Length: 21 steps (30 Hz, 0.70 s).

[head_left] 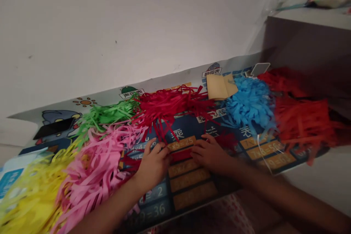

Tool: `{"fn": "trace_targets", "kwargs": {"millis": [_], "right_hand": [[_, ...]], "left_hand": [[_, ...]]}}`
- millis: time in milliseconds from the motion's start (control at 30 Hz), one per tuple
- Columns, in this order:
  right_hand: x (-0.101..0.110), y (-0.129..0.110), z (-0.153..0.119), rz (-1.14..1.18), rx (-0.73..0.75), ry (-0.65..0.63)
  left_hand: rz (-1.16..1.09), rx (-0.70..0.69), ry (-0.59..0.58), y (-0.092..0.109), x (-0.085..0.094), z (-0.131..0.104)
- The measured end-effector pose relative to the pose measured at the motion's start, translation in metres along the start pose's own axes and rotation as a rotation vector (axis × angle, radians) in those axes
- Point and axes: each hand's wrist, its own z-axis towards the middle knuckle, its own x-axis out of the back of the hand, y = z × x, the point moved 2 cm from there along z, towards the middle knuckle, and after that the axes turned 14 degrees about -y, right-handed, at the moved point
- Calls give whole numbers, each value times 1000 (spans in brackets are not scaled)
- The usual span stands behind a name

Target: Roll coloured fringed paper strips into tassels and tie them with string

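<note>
A person's two bare hands work low over a printed desk mat [164,208], seen from above in dim light. Between them, at the near middle of the mat, lies a flat red strip [181,155] with loose red fringe showing beyond each hand. The left hand [156,155] is at one end and the right hand [208,153] at the other, probably to keep the strip level and taut. Fingers on both hands are bent, tips on the strip — whether they pinch it or only press it down, one cannot tell. Around them sit shredded bundles: yellow fringe [33,197], pink fringe [101,164] and green fringe [109,112] to the left, a crimson bundle [167,104] just beyond, blue fringe [249,102] and orange-red fringe [304,120] to the right, seemingly grouped by colour and pushed outward to leave working room. A beige paper piece [219,87] touches the blue.
</note>
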Motion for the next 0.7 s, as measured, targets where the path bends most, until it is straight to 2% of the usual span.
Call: {"fn": "trace_targets", "kwargs": {"millis": [67, 167, 267, 367, 433, 567, 633, 700], "right_hand": [[-3, 4, 3, -24, 5, -20], [-1, 7, 13, -15, -79, -13], [7, -2, 26, -32, -158, 3], [7, -15, 35, -62, -80, -3], [0, -16, 34, -55, -32, -21], [-15, 5, 16, 171, -140, -33], [-17, 17, 7, 295, -223, -21], [-15, 24, 3, 349, -269, -16]], "left_hand": [[22, 22, -13, 6, -1, 2], [35, 76, 2, 11, -3, 5], [43, 70, 26, 10, -7, 6], [52, 61, 54, 8, -11, 1], [29, 52, 90, 6, -14, -6], [-176, 85, 233, -2, -17, -20], [-275, 107, 232, -6, -16, -22], [-328, 123, 174, -9, -15, -20]]}}
